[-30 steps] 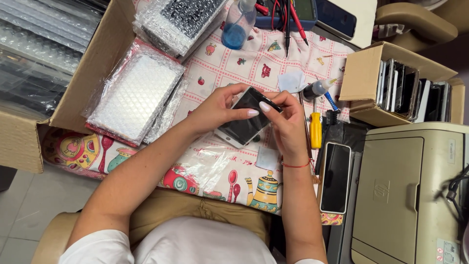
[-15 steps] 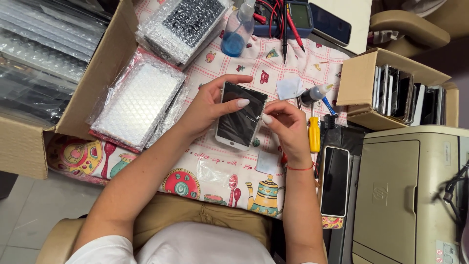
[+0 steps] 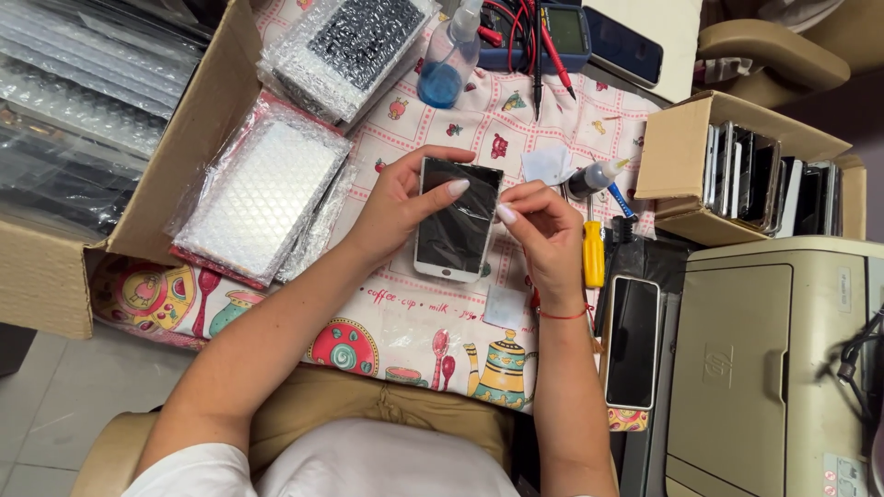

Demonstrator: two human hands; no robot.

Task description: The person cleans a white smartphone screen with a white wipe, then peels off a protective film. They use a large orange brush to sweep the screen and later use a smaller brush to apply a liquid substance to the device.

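My left hand holds a white-framed phone screen from its left side, thumb across the dark glass. A thin clear film wrinkles over the upper part of the glass. My right hand pinches the right edge of that film between thumb and forefinger. The screen is raised a little above the patterned tablecloth, tilted toward me.
Bubble-wrapped screens lie to the left beside a big cardboard box. A blue spray bottle and a multimeter sit at the back. A yellow screwdriver, a small glue bottle, a phone, a box of screens and a printer stand right.
Both hands have turned the screen from slanted to nearly upright in view and lifted it toward the back. The right fingers moved from the top corner to the film's right edge.
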